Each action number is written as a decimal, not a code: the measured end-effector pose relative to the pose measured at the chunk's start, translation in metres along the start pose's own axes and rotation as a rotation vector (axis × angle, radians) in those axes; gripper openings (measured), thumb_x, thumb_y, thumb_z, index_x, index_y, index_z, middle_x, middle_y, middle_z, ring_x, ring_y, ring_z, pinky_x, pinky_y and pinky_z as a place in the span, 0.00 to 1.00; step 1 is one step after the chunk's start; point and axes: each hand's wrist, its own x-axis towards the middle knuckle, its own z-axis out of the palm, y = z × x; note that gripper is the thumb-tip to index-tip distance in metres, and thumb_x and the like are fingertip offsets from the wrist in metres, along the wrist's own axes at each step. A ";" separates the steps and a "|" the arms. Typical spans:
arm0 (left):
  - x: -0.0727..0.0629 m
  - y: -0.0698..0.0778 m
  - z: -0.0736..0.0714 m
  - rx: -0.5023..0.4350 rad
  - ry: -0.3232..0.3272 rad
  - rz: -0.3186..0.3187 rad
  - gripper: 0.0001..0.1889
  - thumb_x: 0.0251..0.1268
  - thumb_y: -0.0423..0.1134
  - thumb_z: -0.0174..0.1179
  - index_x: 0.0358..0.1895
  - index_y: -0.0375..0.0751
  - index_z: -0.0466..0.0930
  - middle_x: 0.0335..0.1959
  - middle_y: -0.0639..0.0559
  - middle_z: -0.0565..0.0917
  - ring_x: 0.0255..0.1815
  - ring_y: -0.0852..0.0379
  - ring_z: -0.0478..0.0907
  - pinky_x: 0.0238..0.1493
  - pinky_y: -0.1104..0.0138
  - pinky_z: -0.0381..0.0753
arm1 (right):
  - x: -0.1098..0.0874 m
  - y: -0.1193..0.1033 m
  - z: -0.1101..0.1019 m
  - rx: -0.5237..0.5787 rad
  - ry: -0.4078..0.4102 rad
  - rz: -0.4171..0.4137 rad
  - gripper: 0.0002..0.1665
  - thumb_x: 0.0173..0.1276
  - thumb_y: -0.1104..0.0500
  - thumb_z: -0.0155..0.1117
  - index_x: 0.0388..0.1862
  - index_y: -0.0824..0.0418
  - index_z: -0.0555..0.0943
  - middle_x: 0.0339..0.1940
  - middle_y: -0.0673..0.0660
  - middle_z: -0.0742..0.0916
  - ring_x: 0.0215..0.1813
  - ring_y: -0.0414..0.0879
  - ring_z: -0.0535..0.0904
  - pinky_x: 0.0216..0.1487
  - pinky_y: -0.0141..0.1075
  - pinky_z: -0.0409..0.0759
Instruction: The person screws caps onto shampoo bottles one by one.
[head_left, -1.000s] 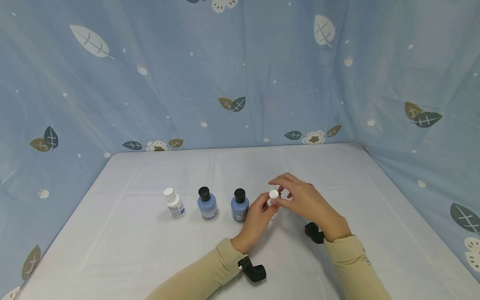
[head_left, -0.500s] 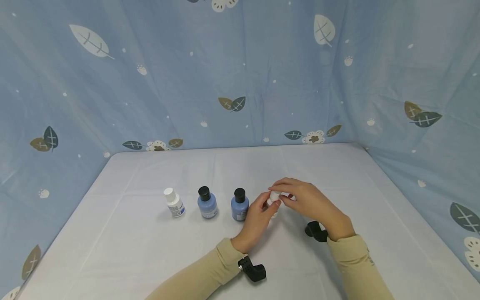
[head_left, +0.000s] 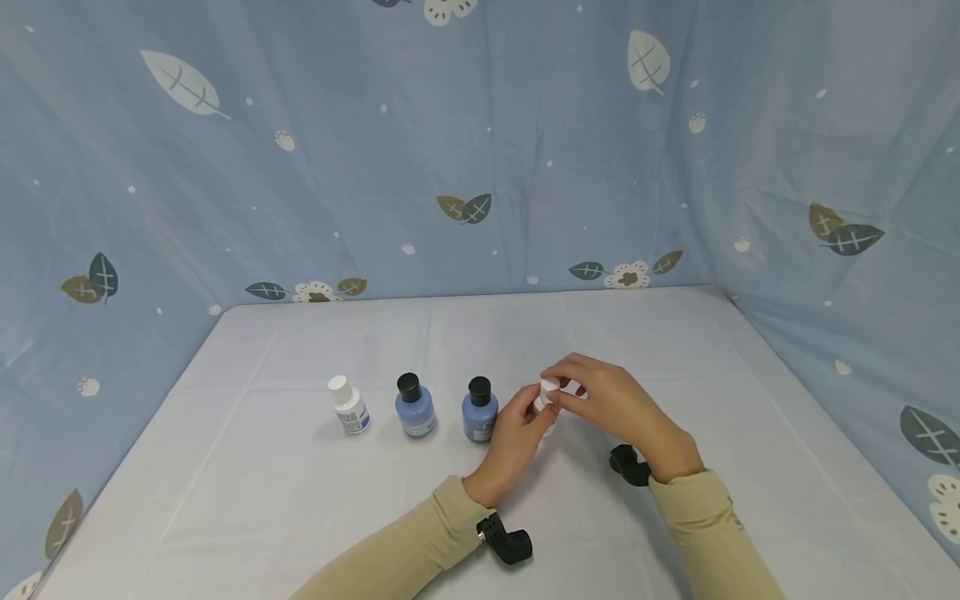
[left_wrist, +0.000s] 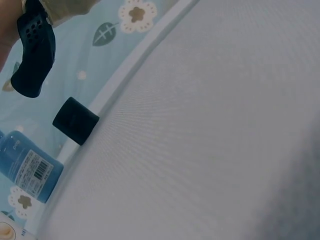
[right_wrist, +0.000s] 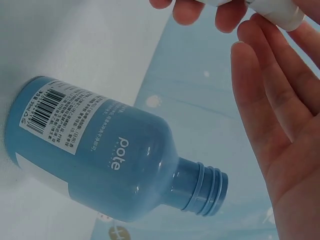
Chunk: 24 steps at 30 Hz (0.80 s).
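Observation:
My left hand point(head_left: 512, 446) grips a small white bottle point(head_left: 540, 404) at the right end of a row. The right hand point(head_left: 611, 404) pinches its white cap point(head_left: 550, 384) from above with thumb and fingers. In the right wrist view the white cap point(right_wrist: 280, 12) shows at the top, by the right fingers. Below stands an uncapped blue bottle point(right_wrist: 125, 155) with a bare threaded neck, hidden behind the right hand in the head view. A loose black cap point(left_wrist: 76, 121) sits on the table near a blue bottle point(left_wrist: 31, 167) in the left wrist view.
To the left on the white tablecloth point(head_left: 247, 500) stand two blue bottles with black caps, one at the middle point(head_left: 480, 410) and one beside it point(head_left: 416, 407). A capped white bottle point(head_left: 350, 407) is farthest left. A blue patterned curtain point(head_left: 375, 167) surrounds the table.
The right forefinger, earlier lifted off the white cap, now rests against it. That hand shifted slightly right, then back left. The left hand and standing bottles have stayed put.

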 end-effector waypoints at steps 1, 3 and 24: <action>0.000 0.000 0.000 -0.001 -0.003 -0.001 0.12 0.62 0.40 0.55 0.49 0.48 0.76 0.34 0.52 0.76 0.31 0.62 0.69 0.29 0.71 0.70 | 0.000 0.000 0.000 0.003 0.001 0.012 0.16 0.55 0.54 0.66 0.44 0.51 0.79 0.37 0.41 0.78 0.38 0.33 0.73 0.35 0.32 0.73; 0.000 -0.001 0.000 -0.002 -0.010 -0.004 0.12 0.62 0.40 0.54 0.49 0.48 0.75 0.34 0.52 0.76 0.31 0.62 0.69 0.29 0.71 0.69 | 0.000 -0.001 0.001 0.010 0.003 0.033 0.15 0.55 0.53 0.66 0.43 0.50 0.78 0.36 0.40 0.78 0.37 0.33 0.73 0.35 0.33 0.73; 0.000 0.000 0.000 -0.014 -0.014 0.014 0.12 0.62 0.35 0.53 0.49 0.43 0.74 0.40 0.53 0.77 0.37 0.60 0.70 0.36 0.71 0.71 | -0.001 -0.002 -0.001 0.061 -0.108 -0.035 0.18 0.60 0.61 0.59 0.51 0.54 0.78 0.45 0.46 0.75 0.31 0.34 0.72 0.32 0.28 0.74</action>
